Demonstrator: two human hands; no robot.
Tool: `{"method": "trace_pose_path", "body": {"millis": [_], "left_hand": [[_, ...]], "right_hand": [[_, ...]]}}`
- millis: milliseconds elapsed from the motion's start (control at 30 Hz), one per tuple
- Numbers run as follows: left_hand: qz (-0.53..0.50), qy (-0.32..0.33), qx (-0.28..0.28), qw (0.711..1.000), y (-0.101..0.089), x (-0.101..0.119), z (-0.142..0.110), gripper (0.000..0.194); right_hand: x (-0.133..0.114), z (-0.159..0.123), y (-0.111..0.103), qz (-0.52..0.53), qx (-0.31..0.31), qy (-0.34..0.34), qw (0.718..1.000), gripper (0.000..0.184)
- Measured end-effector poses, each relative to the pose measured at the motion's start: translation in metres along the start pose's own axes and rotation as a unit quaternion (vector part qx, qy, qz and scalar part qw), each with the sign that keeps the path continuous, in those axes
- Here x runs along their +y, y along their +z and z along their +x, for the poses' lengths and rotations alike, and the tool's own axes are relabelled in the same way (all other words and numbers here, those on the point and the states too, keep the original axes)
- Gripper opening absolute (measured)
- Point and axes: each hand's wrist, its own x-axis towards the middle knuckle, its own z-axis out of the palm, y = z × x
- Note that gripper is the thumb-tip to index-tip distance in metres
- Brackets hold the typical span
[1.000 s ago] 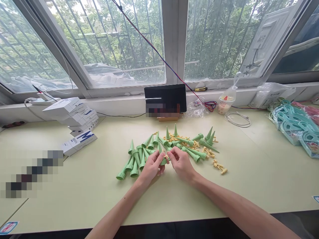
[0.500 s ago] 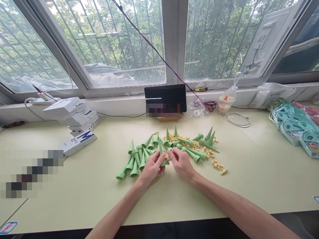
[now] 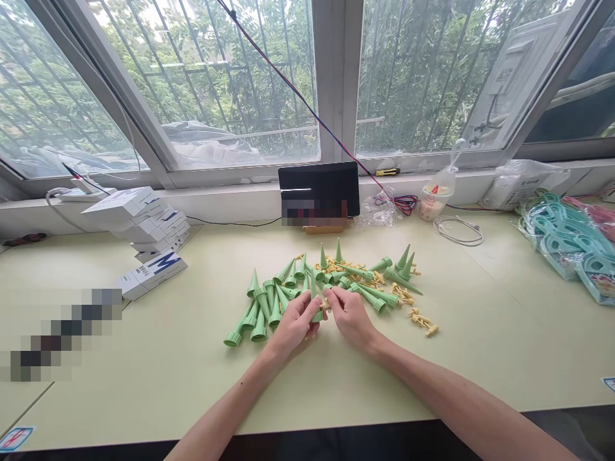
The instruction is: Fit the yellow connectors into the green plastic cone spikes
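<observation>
My left hand (image 3: 298, 318) is closed around a green plastic cone spike (image 3: 314, 289), which points upward with its ribbed cap end low. My right hand (image 3: 350, 312) meets it from the right, thumb and fingers pinched on a small yellow plastic valve piece (image 3: 323, 305) at the cone's side. The fingers partly hide this piece, so I cannot tell how deep it sits in the cone. Beyond and left of my hands lie several loose green cones (image 3: 260, 302). More cones (image 3: 375, 297) and a heap of small yellow pieces (image 3: 355, 266) spread to the right.
White boxes (image 3: 152, 274) are stacked at the left. A dark tablet (image 3: 319, 189) stands at the back by the window. A bagged cup (image 3: 435, 197), a coiled white cable (image 3: 458, 230) and wrapped teal plastic items (image 3: 564, 237) lie along the right.
The held green cone has turned slightly and shifted a little to the right, standing more upright. Both hands stay nearly in place, and the piles look unchanged.
</observation>
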Motion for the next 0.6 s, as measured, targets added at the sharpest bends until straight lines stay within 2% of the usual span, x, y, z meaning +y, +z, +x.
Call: {"method": "trace_pose_path", "body": {"millis": [233,600], "left_hand": [[-0.010,-0.004,0.011,1.000,0.0006,0.0032,0.0003,0.039],[0.003,0.019,-0.003,1.000,-0.0012,-0.0059,0.0014,0.038]], "right_hand": [[0.0025,-0.0030,0.0023,0.000,-0.027,-0.006,1.000,0.047],[0.0074,-0.0028,0.0028,-0.010,-0.039,-0.020,0.999,0.047]]}}
